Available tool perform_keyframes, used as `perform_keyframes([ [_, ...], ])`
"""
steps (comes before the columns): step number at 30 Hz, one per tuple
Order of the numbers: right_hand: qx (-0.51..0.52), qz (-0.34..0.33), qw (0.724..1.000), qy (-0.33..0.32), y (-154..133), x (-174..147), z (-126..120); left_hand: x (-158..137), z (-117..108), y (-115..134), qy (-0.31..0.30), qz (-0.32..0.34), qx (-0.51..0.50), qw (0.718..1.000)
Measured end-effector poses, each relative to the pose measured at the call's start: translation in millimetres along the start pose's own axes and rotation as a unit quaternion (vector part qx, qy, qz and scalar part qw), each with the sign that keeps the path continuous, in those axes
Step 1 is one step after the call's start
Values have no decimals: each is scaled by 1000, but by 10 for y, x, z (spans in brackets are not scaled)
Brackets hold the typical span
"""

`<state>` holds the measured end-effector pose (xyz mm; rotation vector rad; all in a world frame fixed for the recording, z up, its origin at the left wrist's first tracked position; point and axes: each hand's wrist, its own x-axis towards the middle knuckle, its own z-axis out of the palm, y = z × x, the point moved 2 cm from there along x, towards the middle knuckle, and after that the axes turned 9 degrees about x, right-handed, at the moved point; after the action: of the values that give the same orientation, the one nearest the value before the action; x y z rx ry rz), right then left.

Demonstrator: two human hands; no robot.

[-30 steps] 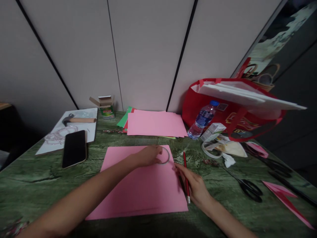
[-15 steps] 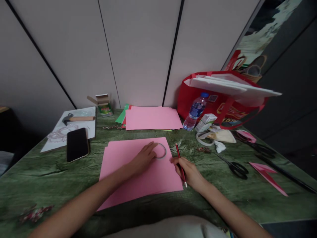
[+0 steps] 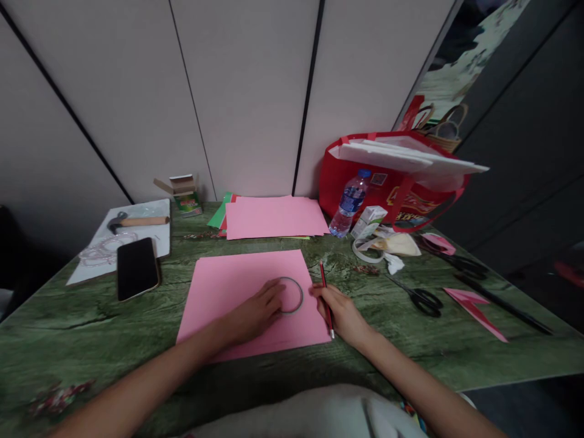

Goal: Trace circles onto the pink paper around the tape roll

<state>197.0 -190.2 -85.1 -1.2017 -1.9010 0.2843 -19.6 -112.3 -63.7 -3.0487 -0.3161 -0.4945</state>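
Note:
On the pink paper [image 3: 219,286] in front of me lies a thin grey ring [image 3: 302,298]. My left hand [image 3: 258,310] rests on the sheet, its fingers closed over the ring's left edge and covering that part. Beside the paper's right edge, my right hand [image 3: 340,310] is closed around a red-and-black pencil [image 3: 324,283]. One end of the pencil points away from me, and its light-tipped end is towards me. The right fingertips are close to the paper's edge; whether they touch it I cannot tell.
Behind the sheet lies a stack of coloured paper [image 3: 276,217]. A phone [image 3: 135,267] and a hammer [image 3: 141,222] are at left. To the right are a water bottle [image 3: 350,204], a red bag [image 3: 335,176], scissors [image 3: 425,302] and a folded pink strip [image 3: 477,313].
The ring has slid towards me on the pink paper together with my left hand. My right hand still holds the pencil. The view has shifted slightly.

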Motion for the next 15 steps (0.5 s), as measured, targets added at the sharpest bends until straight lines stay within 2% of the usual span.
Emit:
perform_keyframes([
  [8, 27, 18, 999, 9, -20, 26, -29, 69, 55, 199, 44, 28, 1, 999],
  [15, 63, 43, 997, 23, 9, 24, -32, 112, 104, 166, 85, 18, -5, 996],
])
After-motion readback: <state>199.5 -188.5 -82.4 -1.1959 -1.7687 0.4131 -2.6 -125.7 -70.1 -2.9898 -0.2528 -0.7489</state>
